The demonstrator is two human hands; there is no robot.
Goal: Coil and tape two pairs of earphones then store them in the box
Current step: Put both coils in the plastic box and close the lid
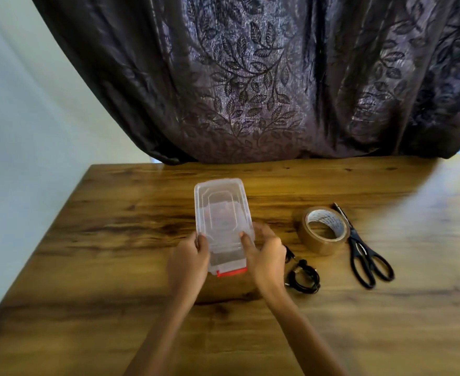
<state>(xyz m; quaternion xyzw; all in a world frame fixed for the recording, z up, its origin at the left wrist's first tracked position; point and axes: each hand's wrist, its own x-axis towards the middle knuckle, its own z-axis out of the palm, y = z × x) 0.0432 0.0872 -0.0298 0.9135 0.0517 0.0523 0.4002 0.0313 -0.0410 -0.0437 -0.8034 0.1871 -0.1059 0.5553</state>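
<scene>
While left hand (189, 263) and right hand (264, 256) gripped clear box (220, 210) by long sides near its red latch (231, 272), box sat mid-surface (115, 240), near end seemingly lifted. Long axis ran away from person, latch end nearest. Judged light, stiff, slick plastic; side grip sound. Black earphones (303, 278) lay just right of right hand: limp, tangle-prone; best taken by whole coil.
</scene>
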